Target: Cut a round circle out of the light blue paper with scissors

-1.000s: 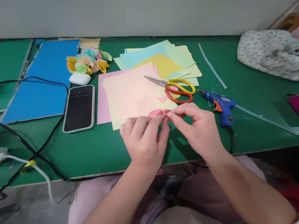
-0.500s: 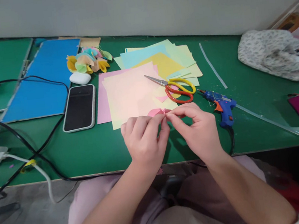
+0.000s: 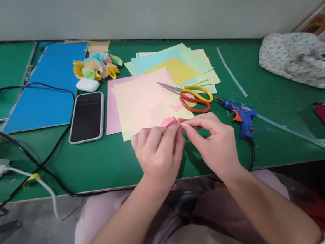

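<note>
Pose nearly unchanged from second ago: left hand (image 3: 158, 154) and right hand (image 3: 216, 143), fingertips close at frame centre, thumb and forefinger of each clamped on pink paper piece (image 3: 168, 121). Piece small, rounded at left, frilled on top, lower part hidden. Patterned bag (image 3: 284, 61), upper right, crumpled, contents hidden.

I'm seeing room between the left hand (image 3: 158, 157) and white-rimmed black phone (image 3: 87, 118); red-and-yellow-handled metal scissors (image 3: 179, 90) are obstructing the right hand (image 3: 216, 141) ahead.
</note>
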The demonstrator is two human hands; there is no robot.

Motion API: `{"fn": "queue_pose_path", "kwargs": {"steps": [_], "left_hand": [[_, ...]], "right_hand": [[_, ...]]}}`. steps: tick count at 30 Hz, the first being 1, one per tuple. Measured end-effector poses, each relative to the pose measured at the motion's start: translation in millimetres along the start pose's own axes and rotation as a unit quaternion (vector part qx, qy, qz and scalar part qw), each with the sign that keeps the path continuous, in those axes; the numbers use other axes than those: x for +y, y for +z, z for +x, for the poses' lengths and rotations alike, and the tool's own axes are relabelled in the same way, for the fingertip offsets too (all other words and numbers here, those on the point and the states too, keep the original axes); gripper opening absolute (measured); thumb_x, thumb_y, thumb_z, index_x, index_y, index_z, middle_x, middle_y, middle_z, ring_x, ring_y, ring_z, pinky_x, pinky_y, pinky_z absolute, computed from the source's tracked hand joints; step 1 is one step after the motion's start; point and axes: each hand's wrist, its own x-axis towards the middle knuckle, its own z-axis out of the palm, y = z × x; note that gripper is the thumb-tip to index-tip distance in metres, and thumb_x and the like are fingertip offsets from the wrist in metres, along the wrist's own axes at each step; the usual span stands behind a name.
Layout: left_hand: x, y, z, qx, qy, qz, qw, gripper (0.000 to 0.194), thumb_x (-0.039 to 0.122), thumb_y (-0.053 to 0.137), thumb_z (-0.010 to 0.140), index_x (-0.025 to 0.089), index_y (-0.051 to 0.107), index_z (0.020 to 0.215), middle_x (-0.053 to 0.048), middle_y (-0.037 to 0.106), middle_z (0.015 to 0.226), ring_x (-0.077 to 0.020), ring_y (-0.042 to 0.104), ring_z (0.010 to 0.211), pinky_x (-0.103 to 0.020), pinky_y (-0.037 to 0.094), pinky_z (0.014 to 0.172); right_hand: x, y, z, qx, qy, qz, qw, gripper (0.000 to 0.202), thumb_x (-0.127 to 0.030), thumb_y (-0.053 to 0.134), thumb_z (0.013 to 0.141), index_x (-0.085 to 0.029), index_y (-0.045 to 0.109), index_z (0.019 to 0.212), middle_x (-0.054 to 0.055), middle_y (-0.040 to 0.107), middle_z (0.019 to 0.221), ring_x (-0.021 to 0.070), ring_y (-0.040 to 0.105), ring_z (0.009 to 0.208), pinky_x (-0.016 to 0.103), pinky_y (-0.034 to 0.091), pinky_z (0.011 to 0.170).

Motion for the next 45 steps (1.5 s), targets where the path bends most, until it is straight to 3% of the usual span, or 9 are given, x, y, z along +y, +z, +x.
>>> {"fn": "queue_pose_path", "kwargs": {"steps": [14, 25, 45], "left_hand": [[-1.7, 3.3, 2.6, -0.007, 0.006, 0.022, 1.0, 0.007, 0.017, 0.07, 0.085, 0.022, 0.066, 0.082, 0.0, 0.069, 0.075, -0.018, 0.055, 0.067, -0.037, 0.034, 0.068], [-1.3, 0.5, 5.1, 0.002, 0.004, 0.022, 1.0, 0.007, 0.016, 0.07, 0.086, 0.023, 0.067, 0.086, 0.002, 0.068, 0.073, -0.0169, 0.054, 0.066, -0.036, 0.033, 0.068], [-0.8, -0.1, 3.1, -0.005, 0.017, 0.037, 0.999, 0.004, 0.019, 0.074, 0.087, 0.021, 0.07, 0.087, 0.001, 0.069, 0.074, -0.0186, 0.052, 0.07, -0.037, 0.033, 0.067]], "right_hand": [[-2.4, -0.6, 1.1, -0.017, 0.032, 0.027, 0.999, 0.017, -0.01, 0.069, 0.09, -0.02, 0.076, 0.078, 0.001, 0.081, 0.078, 0.0193, 0.069, 0.077, 0.033, 0.055, 0.078], [0.0, -2.4, 2.5, -0.008, 0.072, 0.051, 0.996, 0.013, -0.012, 0.074, 0.088, -0.019, 0.079, 0.079, 0.0, 0.08, 0.079, 0.0172, 0.069, 0.077, 0.027, 0.055, 0.077], [0.3, -2.1, 2.0, -0.014, 0.03, 0.011, 0.999, 0.015, -0.01, 0.071, 0.09, -0.017, 0.078, 0.08, 0.002, 0.081, 0.079, 0.0179, 0.068, 0.076, 0.029, 0.055, 0.078]]}}
